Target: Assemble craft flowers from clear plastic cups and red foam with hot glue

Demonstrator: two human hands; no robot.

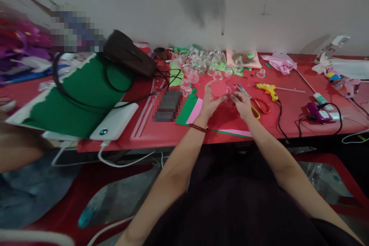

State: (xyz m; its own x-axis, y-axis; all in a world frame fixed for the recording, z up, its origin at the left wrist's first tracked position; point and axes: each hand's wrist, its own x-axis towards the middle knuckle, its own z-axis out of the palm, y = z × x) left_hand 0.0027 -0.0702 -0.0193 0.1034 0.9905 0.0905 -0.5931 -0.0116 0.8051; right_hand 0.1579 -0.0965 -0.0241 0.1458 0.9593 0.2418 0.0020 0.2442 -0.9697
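My left hand (211, 102) is closed on a flat red disc (218, 88), gripping it by its edge between thumb and fingers. Close beside it, my right hand (242, 103) is pinched; a small clear plastic piece shows by its fingertips, but what exactly it holds is hard to make out. Scissors (263, 106) with red and yellow handles lie just right of my right hand. Under my hands are red, green and pink sheets (187, 108). Many clear plastic cups (198, 61) are heaped behind them.
On the red table (291, 107) a yellow glue gun (267, 90) and a purple device (318, 112) lie to the right with cords. Leftward are a blurred dark phone-like object (168, 105), glue sticks (145, 113), a white power bank (115, 121), a green sheet (77, 96) and a dark bag (129, 54).
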